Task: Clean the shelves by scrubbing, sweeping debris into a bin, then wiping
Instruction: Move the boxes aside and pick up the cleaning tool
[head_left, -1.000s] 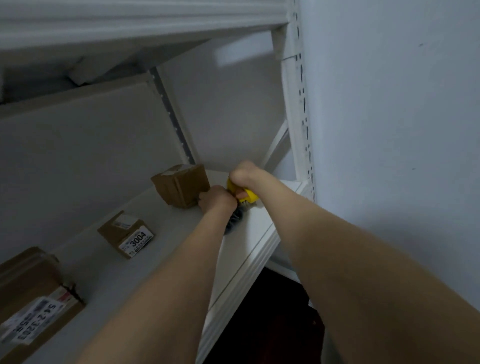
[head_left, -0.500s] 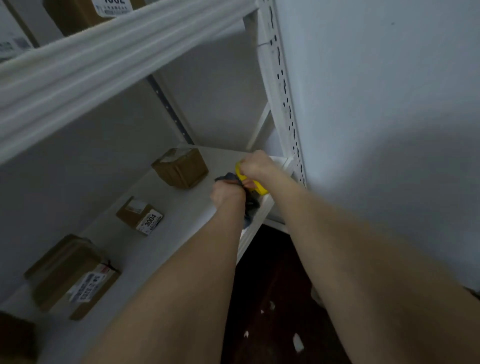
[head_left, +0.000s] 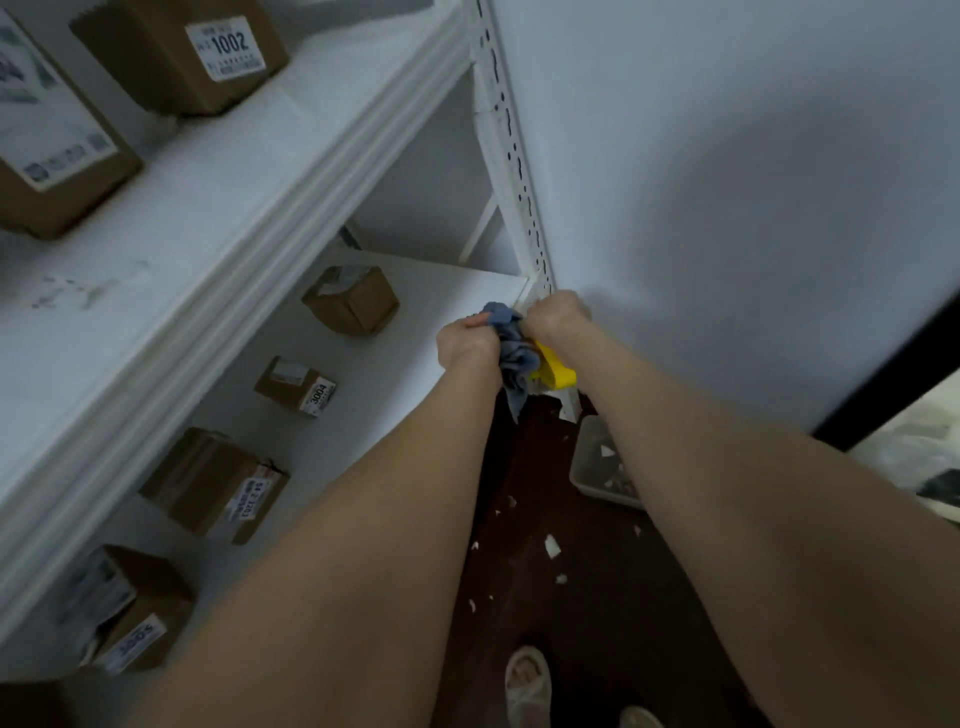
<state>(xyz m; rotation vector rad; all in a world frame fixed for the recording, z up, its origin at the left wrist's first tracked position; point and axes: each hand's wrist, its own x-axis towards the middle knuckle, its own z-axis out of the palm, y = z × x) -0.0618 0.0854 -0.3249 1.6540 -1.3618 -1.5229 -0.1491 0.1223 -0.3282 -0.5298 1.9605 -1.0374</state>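
White shelves (head_left: 311, 171) carrying cardboard boxes (head_left: 350, 301) stand against a pale wall (head_left: 727, 208). At the lower shelf (head_left: 431, 280), front right corner, the left hand (head_left: 467, 345) grips a bunched blue cloth (head_left: 511, 356). Just beside it, the right hand (head_left: 553, 317) is curled round a yellow tool (head_left: 557, 373). Below, a grey bin (head_left: 584, 467) sits on the dark floor (head_left: 519, 467) among white scraps (head_left: 552, 545).

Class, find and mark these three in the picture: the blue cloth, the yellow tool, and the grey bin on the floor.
blue cloth (head_left: 513, 353): head view, on its bunched middle folds.
yellow tool (head_left: 555, 371): head view, on its exposed lower end.
grey bin (head_left: 605, 493): head view, on its near rim.
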